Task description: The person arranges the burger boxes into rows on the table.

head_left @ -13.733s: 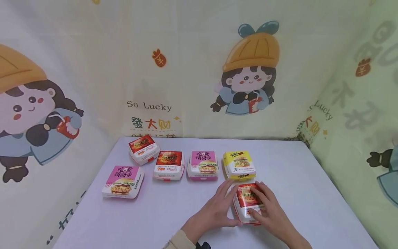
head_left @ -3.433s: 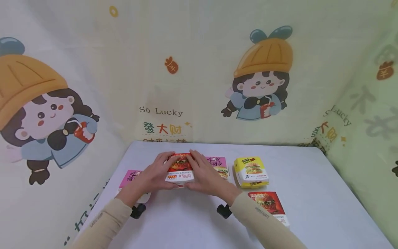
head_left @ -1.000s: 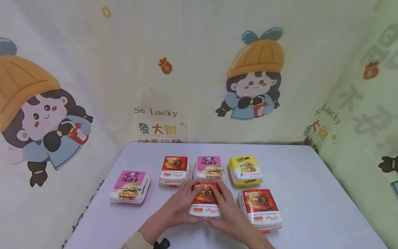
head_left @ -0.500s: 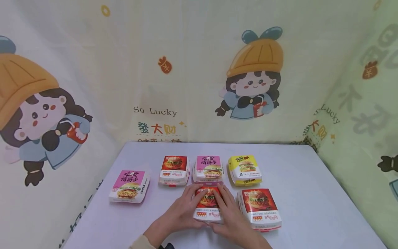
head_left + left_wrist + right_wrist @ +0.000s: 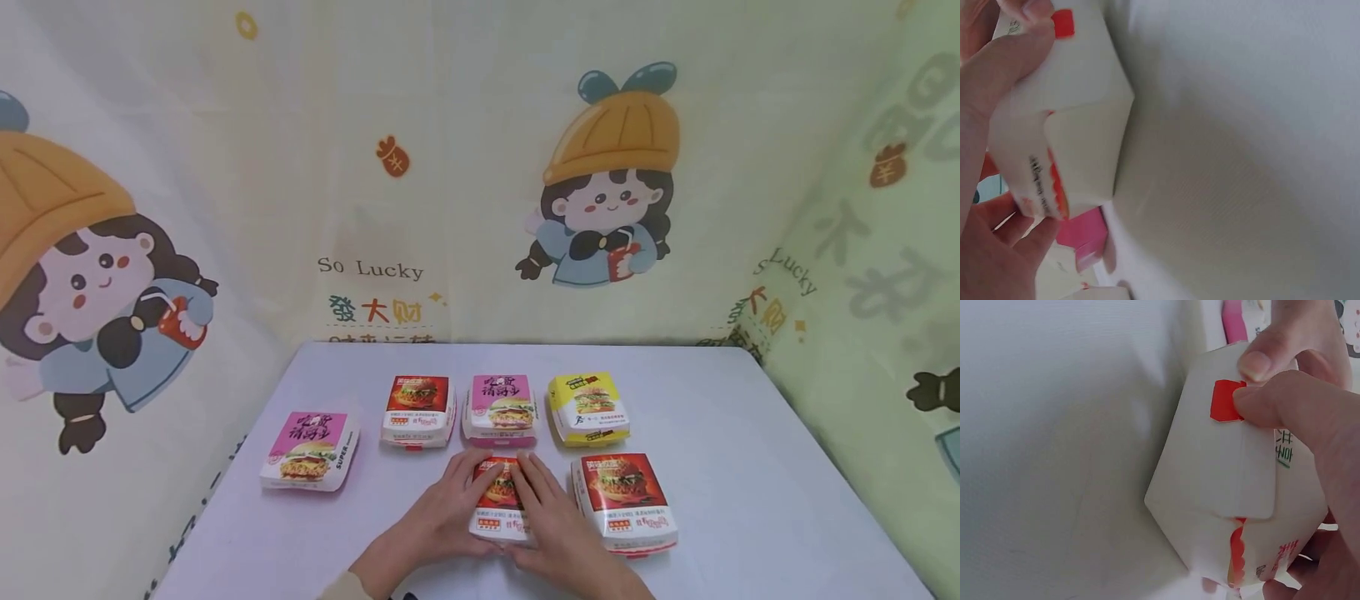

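Note:
Both hands hold a red-and-white burger box [image 5: 491, 525] at the front middle of the white table. My left hand [image 5: 450, 512] grips its left side, and my right hand [image 5: 558, 529] has its fingers over the top and right side. In the right wrist view, the right thumb touches the red tab [image 5: 1225, 400] on the box's front, with the left thumb [image 5: 1266, 359] beside it. The left wrist view has the box's white side [image 5: 1079, 150] low over the table, close to its surface. Part of the lid is hidden under the fingers.
Behind the hands stand a red burger box [image 5: 417, 412], a pink one [image 5: 501, 410] and a yellow one [image 5: 590, 408] in a row. Another pink box [image 5: 309, 450] sits at the left. Close to the right hand is another red box [image 5: 624, 504]. Printed cloth [image 5: 480, 208] encloses the table.
A red box from the back left corner has come to the front middle in both hands. Over the last second it has shifted slightly towards the front and right, beside the other front red box.

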The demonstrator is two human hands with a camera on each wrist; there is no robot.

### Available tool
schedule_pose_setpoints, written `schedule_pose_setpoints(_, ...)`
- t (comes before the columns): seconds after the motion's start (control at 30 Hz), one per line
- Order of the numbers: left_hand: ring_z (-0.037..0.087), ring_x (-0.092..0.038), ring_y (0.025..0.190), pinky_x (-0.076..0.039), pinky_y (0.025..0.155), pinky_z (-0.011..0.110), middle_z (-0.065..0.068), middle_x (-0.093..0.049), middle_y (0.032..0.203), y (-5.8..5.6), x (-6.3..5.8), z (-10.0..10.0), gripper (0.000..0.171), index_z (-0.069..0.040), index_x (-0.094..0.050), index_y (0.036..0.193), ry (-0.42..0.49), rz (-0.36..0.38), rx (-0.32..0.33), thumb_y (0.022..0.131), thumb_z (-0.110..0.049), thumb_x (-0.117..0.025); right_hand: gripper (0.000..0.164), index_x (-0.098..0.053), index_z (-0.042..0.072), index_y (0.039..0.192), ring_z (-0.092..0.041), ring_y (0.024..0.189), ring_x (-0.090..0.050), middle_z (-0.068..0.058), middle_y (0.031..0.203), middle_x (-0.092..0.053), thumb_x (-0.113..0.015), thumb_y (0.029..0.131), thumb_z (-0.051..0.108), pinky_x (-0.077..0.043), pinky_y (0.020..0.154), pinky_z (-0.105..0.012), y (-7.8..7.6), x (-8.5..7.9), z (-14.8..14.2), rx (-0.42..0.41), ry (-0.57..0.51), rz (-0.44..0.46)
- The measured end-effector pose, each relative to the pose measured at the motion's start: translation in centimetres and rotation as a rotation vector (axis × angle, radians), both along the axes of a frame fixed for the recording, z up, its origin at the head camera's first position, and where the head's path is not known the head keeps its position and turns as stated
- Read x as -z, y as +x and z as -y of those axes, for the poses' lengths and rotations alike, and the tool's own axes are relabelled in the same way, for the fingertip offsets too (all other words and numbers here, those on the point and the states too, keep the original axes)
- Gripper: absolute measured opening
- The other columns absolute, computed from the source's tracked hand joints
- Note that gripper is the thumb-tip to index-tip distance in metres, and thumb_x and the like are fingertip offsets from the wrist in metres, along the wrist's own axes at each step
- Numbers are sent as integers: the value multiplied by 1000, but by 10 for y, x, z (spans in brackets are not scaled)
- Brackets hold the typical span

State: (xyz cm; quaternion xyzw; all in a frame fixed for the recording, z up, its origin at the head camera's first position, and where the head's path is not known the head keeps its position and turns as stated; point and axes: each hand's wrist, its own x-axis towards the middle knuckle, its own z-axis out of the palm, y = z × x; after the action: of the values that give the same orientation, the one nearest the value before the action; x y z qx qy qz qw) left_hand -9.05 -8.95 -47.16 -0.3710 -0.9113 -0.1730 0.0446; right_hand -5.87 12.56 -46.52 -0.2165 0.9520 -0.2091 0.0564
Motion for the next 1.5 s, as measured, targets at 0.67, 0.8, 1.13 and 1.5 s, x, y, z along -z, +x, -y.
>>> schedule_pose_setpoints(0.67,25,-29,150,-44,112,40,9,-29,163,4,-7,2,91,-9,-35,154,-106,79,24,84,-55,-72,99,-19,8,159,-33,154,-11,-12,167,-12,-67,84,54,-26,121,-53,6,7,2,-26,110,-77)
schedule_pose_setpoints(0.8,23,-30,149,-44,112,39,7,-29,163,4,-6,1,91,-11,-37,153,-77,101,11,83,-55,-73,99,-20,9,158,-32,155,-12,-11,168,-12,-68,84,54,-26,121,-53,5,6,0,-26,105,-70)
schedule_pose_setpoints(1.13,24,-28,149,-48,108,38,7,-29,162,8,-7,4,90,-15,-36,154,29,188,8,82,-52,-76,105,-18,9,159,-33,155,-11,-11,168,-11,-71,82,57,-27,120,-54,5,3,-2,-30,86,-34)
schedule_pose_setpoints(1.5,24,-27,149,-45,110,44,5,-24,164,8,-21,27,95,-18,-32,156,119,287,-36,80,-53,-77,105,-19,16,160,-31,155,-8,-3,169,-8,-68,81,65,-27,118,-62,2,-2,-3,-32,-11,51)
